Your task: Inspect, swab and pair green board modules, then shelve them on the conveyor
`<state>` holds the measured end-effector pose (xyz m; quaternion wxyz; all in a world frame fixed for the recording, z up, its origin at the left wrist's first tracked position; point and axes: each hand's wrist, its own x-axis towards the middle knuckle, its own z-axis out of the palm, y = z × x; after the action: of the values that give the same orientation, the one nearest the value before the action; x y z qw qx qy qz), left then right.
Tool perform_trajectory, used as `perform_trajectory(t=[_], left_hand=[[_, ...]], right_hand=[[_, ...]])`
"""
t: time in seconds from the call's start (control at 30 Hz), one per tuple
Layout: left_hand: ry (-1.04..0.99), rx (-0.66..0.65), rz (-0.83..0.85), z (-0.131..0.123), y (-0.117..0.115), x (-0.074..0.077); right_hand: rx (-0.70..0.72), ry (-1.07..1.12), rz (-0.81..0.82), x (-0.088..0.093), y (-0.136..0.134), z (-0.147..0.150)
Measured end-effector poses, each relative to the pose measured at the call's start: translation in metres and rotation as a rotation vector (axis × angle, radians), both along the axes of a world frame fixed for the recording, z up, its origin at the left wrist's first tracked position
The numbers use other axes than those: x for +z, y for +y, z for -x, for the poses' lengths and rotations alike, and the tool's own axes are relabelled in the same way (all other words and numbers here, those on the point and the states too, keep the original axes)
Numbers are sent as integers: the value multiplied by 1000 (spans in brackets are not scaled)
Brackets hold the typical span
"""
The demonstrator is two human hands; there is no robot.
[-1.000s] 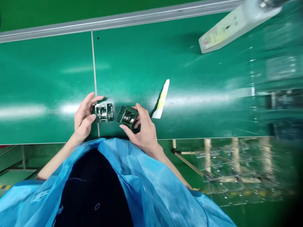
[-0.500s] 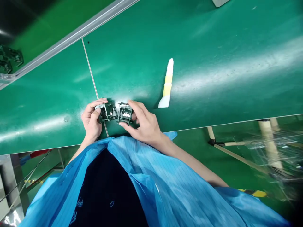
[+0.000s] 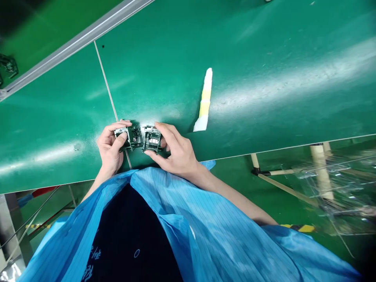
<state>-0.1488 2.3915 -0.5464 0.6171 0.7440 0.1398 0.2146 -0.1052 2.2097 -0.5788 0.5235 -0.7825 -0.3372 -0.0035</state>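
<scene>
Modules (image 3: pixel 152 140) held: two | left hand (image 3: pixel 109 148) pinching one | right hand (image 3: pixel 180 153) pinching other | strip (image 3: pixel 205 103): one

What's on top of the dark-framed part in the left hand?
The thumb of the left hand lies over the part; the surface directly beneath the thumb is covered.

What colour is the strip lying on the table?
The strip is white with yellow around its middle; head view.

A factory workshop, by every sign here: a long, glossy green table (image 3: pixel 249 98) edged by a grey metal rail (image 3: pixel 76 44), small dark open-framed mechanical units (image 3: pixel 152 139) on show, a loose blue fabric smock (image 3: pixel 220 219), and there, yellow-and-black striped floor tape (image 3: pixel 306 228)!
</scene>
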Motion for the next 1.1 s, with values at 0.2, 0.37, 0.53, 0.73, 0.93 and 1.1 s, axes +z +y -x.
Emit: perform_trajectory(t=[0.2,0.37,0.53,0.73,0.93,1.1], left_hand=[[27,5,26,1,-1,2],[15,8,60,2,-2,2],[1,12,75,-1,-4,0],[-38,4,87,-2,-4,-1],[-2,-6,49,-2,-3,1],[26,-97,37,1,4,2]], right_hand=[[10,37,42,2,-1,0],[14,17,16,1,-1,-1],[23,51,20,0,-1,0],[33,25,-16,1,-2,-1],[40,45,15,1,-3,-1],[31,67,13,-1,-2,1]])
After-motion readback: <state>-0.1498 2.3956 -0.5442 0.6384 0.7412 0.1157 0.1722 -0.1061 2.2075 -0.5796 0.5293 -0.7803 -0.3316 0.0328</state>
